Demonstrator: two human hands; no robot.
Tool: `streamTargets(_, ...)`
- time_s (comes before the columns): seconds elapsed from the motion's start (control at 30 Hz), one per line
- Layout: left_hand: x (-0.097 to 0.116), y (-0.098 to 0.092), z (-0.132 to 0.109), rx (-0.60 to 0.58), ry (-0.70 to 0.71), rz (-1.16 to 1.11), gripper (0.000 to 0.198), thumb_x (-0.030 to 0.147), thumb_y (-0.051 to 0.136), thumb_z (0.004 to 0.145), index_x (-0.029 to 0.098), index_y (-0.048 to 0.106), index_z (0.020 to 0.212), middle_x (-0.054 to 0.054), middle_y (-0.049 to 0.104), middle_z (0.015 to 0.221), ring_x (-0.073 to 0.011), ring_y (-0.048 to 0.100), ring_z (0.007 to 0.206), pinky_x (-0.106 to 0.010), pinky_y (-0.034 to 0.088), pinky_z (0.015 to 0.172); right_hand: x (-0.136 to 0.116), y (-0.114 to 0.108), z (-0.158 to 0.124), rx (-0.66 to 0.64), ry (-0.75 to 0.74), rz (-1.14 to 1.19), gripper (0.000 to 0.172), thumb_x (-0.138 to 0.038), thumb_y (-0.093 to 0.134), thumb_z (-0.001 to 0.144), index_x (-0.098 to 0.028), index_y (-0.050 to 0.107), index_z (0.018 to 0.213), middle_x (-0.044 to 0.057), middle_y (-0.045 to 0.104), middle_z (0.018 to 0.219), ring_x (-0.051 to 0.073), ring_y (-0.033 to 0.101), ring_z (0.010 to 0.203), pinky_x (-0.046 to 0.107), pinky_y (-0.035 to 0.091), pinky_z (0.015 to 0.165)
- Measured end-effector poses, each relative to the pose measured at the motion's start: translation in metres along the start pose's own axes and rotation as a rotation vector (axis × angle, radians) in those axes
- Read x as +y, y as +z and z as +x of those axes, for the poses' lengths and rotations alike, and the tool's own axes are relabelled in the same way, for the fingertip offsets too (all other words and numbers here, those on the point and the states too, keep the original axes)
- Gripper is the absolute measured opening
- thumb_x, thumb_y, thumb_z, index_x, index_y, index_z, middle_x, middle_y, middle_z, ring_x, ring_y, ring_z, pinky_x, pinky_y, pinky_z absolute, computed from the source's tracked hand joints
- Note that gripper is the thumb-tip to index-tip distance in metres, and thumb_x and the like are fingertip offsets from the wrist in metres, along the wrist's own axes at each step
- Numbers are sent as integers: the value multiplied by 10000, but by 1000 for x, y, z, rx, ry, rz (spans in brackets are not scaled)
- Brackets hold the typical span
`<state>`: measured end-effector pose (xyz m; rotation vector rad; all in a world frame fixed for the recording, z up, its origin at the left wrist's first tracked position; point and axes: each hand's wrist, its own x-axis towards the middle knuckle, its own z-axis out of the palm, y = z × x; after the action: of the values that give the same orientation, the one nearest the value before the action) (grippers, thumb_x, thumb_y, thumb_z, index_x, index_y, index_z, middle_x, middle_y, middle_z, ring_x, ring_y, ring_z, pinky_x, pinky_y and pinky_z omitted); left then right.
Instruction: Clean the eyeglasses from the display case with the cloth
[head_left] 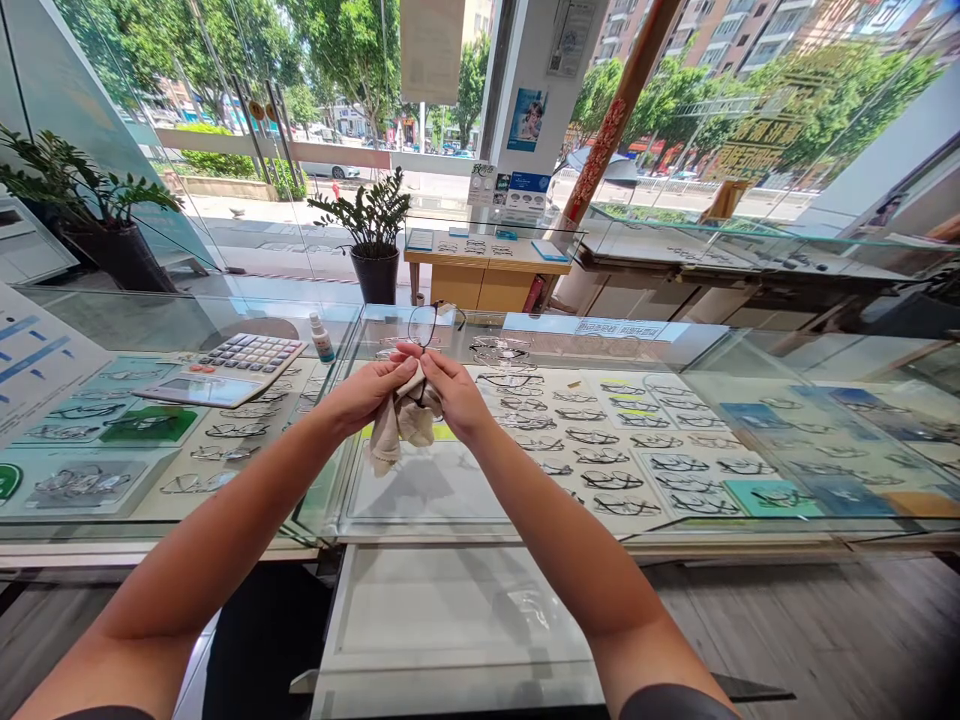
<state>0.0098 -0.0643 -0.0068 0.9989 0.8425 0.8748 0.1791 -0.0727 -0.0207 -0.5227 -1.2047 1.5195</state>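
Note:
In the head view, my left hand and my right hand meet above the glass counter, fingers pinched together. Between them is a pair of eyeglasses, one round, thin-rimmed lens standing up beyond my fingertips. A beige cleaning cloth is bunched in my left hand and hangs below both hands. My right hand grips the eyeglasses, with part of the cloth against its fingers. The other lens is mostly hidden by fingers and cloth.
Rows of spectacle frames lie inside the glass display counter. On top at the left stand a calculator and a small spray bottle. Below me is a pale drawer or shelf. Potted plants stand by the window.

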Motion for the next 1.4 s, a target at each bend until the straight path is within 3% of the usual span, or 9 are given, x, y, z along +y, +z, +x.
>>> streamTargets(0.17,0,-4,0,7,4,54,719,731,1067,562,120,833,858,-94,817,874,-184,723,775,-275,570,722,0,-1,0,5,10,6,523,-695,920,829,-316,906,1190,37,864,1159,224,791,1083,377,629,1090)
streamTargets(0.43,1,-3,-1,-84,12,-84,598,569,1114,610,119,785,826,-75,797,807,-155,714,702,-253,590,699,1,-1,1,-10,22,85,483,-641,910,851,-302,908,1195,19,889,1181,222,803,1117,354,595,1143)
streamTargets(0.6,-1,-2,-1,-122,54,-77,569,591,1052,731,120,774,887,-85,802,842,-171,741,735,-266,610,732,0,0,1,-14,-3,35,551,-708,781,927,-284,894,1261,40,876,1294,275,768,1289,409,543,1239)
streamTargets(0.77,-3,2,-2,-69,114,-49,637,664,1040,703,131,765,917,-81,800,848,-181,742,746,-267,606,713,2,-1,-1,-19,-27,-84,641,-773,701,970,-308,841,1389,38,828,1434,305,682,1461,435,511,1270)
streamTargets(0.93,0,8,-4,3,125,-47,687,659,1076,618,138,737,912,-20,726,746,-125,617,612,-232,510,568,4,-3,-1,-37,-73,-178,630,-763,634,1022,-308,832,1410,26,800,1492,293,685,1430,413,481,1251)
streamTargets(1.13,4,9,-6,50,128,28,714,704,1063,590,153,677,829,14,628,655,-106,521,555,-243,442,521,4,-4,0,-34,-97,-198,605,-722,619,1043,-297,829,1420,37,787,1512,279,695,1382,400,488,1207)
streamTargets(1.4,3,2,-5,36,122,68,681,677,1052,636,146,728,913,-12,683,728,-117,564,600,-245,462,564,1,-1,-1,9,-90,-146,545,-733,702,988,-310,884,1281,28,811,1478,295,705,1402,418,525,1214)
